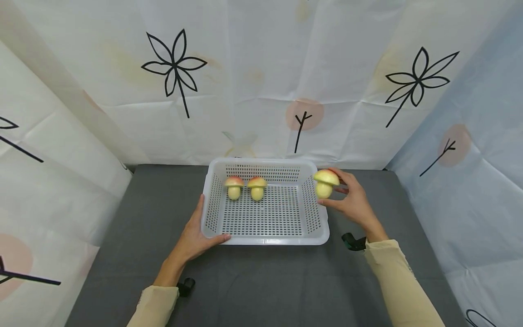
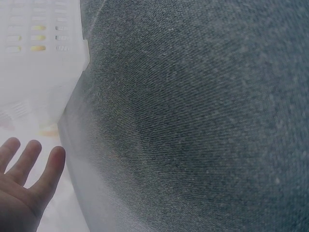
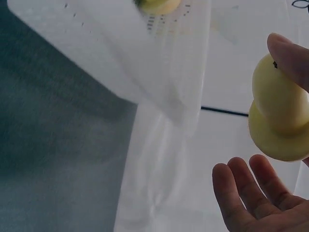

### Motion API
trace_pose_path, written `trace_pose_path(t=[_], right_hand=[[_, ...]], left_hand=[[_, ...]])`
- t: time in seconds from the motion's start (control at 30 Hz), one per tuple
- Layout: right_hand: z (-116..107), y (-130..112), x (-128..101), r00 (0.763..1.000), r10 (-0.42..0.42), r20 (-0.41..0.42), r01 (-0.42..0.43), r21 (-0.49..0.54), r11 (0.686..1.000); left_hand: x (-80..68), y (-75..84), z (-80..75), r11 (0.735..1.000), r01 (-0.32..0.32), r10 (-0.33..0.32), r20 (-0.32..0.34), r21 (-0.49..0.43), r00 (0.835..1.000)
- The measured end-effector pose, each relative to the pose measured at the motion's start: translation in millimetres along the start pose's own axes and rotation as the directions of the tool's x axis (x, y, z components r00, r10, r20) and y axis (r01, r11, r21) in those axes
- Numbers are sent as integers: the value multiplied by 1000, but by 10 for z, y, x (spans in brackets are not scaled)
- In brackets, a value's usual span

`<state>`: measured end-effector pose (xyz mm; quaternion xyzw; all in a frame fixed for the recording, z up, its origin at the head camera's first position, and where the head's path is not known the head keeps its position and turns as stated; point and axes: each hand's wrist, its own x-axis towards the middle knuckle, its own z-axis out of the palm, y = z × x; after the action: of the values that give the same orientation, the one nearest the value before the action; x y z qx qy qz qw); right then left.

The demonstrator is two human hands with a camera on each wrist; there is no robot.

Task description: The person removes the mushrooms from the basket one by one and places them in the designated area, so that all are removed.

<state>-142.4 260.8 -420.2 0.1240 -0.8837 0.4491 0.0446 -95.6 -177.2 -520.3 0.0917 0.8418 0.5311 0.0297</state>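
Note:
A white perforated basket (image 1: 269,238) stands in the middle of a dark grey table (image 1: 265,286). Two toy mushrooms, each with a yellow stem and a reddish cap, stand upright at its back left (image 1: 234,187) (image 1: 257,187). My right hand (image 1: 347,196) pinches a third mushroom (image 1: 325,183) (image 3: 280,116) just over the basket's right rim, thumb on the stem. My left hand (image 1: 200,231) (image 2: 24,179) rests with straight fingers against the basket's front left corner (image 2: 43,72), thumb along the front wall.
Patterned white sheets (image 1: 261,91) close off the table at the back and on both sides. Bare grey cloth lies to the left, right and front of the basket. The basket's wall (image 3: 145,63) fills the upper part of the right wrist view.

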Motion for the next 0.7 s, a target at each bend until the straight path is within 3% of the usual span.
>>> trace_pose_path(t=[0.4, 0.7], right_hand=[[-185, 288, -119, 994, 107, 0, -107, 41, 993], [-126, 716, -131, 966, 252, 52, -252, 5, 968]], left_hand=[[-5, 6, 4, 999, 21, -21, -3, 27, 1000], [-6, 6, 5, 1000, 31, -31, 7, 8, 1000]])
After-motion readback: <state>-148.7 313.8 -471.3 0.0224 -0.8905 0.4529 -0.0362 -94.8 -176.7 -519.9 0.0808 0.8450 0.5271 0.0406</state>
